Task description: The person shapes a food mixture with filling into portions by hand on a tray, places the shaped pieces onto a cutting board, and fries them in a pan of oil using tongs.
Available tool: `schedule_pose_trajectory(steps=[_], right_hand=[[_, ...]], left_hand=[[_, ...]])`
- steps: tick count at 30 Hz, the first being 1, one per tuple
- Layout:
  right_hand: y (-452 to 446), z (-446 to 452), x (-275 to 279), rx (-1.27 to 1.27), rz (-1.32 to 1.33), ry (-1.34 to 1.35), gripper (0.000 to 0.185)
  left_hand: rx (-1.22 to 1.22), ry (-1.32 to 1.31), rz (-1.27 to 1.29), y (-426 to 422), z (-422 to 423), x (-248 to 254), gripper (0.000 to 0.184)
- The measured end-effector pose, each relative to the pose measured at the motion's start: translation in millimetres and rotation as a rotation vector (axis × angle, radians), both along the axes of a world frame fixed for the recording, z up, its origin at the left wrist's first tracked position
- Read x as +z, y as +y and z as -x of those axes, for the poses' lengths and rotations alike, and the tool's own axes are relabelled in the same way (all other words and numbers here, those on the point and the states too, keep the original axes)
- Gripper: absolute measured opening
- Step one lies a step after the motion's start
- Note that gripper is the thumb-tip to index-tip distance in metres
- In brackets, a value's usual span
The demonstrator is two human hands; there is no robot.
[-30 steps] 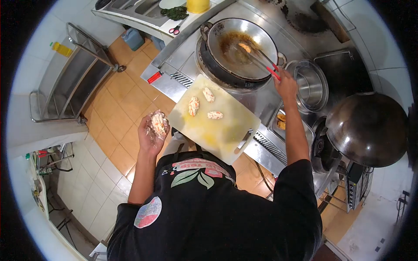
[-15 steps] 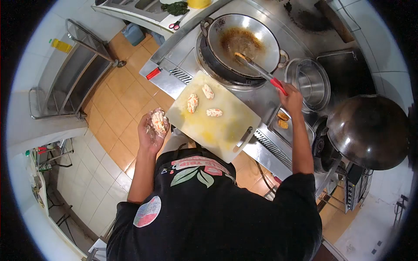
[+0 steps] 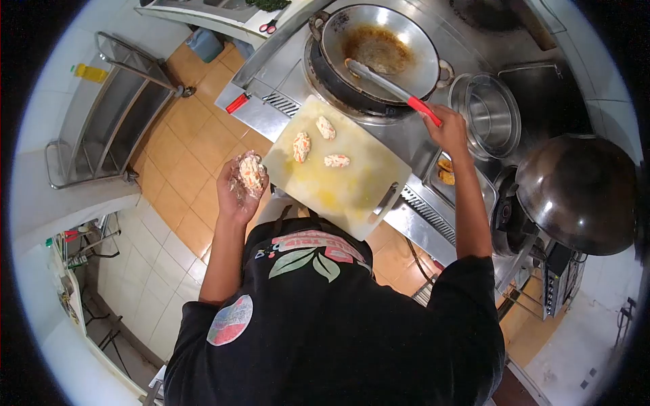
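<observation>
Cupped in my left hand [image 3: 242, 193] is an oval patty [image 3: 251, 173] of pale mixture with orange bits, and sticky residue coats the fingers. My right hand [image 3: 449, 128] grips metal tongs [image 3: 393, 88] by their red handle. The tongs reach into a wok [image 3: 423, 54] with a shallow pool of brownish oil [image 3: 382, 51]. Something brown shows at their tip, near the wok's left wall; I cannot tell whether it is clamped. Three similar patties [image 3: 301, 147] lie on a yellow-stained white cutting board [image 3: 359, 196] in front of my body.
Right of the board, a metal tray [image 3: 474, 186] holds browned pieces [image 3: 445, 172]. Nested steel bowls [image 3: 486, 115] stand beyond it, and a large dark wok [image 3: 575, 196] is at the far right. A red-handled tool [image 3: 237, 103] lies at the counter's left corner; scissors [image 3: 269, 27] lie farther back.
The tongs' tip has shifted left inside the wok, toward its wall. My left hand still holds its patty, turned slightly more upward. The whole view has shifted a little.
</observation>
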State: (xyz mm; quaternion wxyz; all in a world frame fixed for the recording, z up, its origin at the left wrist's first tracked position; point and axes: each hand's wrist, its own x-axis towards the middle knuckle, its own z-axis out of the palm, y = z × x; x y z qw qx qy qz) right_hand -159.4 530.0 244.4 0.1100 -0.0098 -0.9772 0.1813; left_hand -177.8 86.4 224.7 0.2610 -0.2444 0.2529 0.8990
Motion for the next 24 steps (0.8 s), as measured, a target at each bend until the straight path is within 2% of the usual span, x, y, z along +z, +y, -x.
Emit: schedule_pose_trajectory(steps=[12,17,24], right_hand=[[-36,-19,-10,-0.051,-0.019,0.035,0.03],[-38,-25,-17,-0.027,-0.022,0.165,0.026],[-51,-28,-25,-0.043,0.001,0.156,0.03]], left_hand=[[0.01,0.005,-0.051,-18,-4,-8,0.03],[-0.041,0.02,0.037,-11,3,4,0.027],[-0.085,-0.006,0.04,8,10,10,0.027]])
